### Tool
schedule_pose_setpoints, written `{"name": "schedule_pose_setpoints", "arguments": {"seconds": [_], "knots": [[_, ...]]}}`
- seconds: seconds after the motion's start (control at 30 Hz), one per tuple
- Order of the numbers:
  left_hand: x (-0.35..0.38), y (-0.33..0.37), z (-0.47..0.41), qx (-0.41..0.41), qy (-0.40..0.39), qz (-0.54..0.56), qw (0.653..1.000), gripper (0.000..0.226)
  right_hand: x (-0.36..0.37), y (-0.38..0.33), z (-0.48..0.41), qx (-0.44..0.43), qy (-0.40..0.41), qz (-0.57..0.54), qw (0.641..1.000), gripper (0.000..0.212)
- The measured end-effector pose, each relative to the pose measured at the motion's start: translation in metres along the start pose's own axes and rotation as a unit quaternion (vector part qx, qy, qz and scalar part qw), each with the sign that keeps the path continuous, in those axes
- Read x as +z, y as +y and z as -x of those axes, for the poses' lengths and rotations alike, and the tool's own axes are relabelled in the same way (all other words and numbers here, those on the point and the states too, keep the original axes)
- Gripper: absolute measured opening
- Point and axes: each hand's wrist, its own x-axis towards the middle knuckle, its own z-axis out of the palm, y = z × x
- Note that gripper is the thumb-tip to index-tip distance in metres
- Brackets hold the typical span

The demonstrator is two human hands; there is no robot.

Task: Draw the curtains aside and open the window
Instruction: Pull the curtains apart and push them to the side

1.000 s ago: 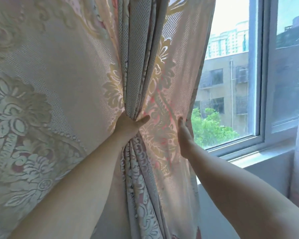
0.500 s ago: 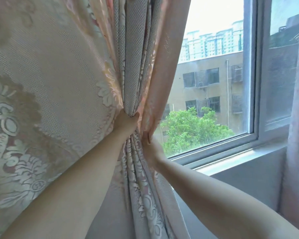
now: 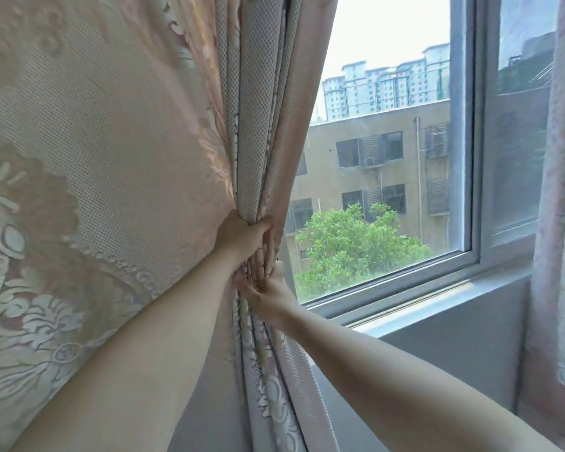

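Pink floral curtain (image 3: 111, 190) bunched into folds, both hands' fingers (image 3: 265, 230) clamped on it

A single head-worn view is given, aimed forward, close behind fingers (image 3: 264, 252) clutching the gathered pink floral brocade curtain (image 3: 255, 151).

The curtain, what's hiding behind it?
Beside the bunched curtain you can see window glass, a building and a green tree. Whatever lies behind the cloth on the left is covered.
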Motion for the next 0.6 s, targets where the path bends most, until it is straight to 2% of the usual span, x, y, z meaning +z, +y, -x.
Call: {"name": "schedule_pose_setpoints", "arguments": {"seconds": [0.07,0.13,0.27,0.37,0.47,0.6], "knots": [[-0.003,-0.001,-0.002,0.005,-0.007,-0.018,1.000,0.038,0.012,0.012,0.003,0.024,0.010,0.033,0.999,0.086],[-0.007,-0.002,0.000,0.017,-0.017,-0.036,0.999,0.039,0.026,0.017,0.006,0.029,0.032,0.001,0.999,0.093],[-0.032,-0.013,0.003,0.038,-0.021,-0.053,0.998,0.040,0.057,0.007,0.005,0.007,0.070,0.022,0.997,0.079],[-0.062,-0.025,0.003,0.053,0.002,-0.066,0.996,0.055,0.084,-0.009,0.003,0.004,0.059,0.044,0.997,0.069],[-0.095,-0.040,0.004,0.026,0.019,-0.089,0.995,0.048,0.117,-0.025,0.002,-0.002,0.045,0.068,0.997,0.070],[-0.142,-0.063,0.009,-0.002,0.054,-0.100,0.993,0.062,0.164,-0.046,0.004,-0.006,0.017,0.096,0.995,0.060]]}}
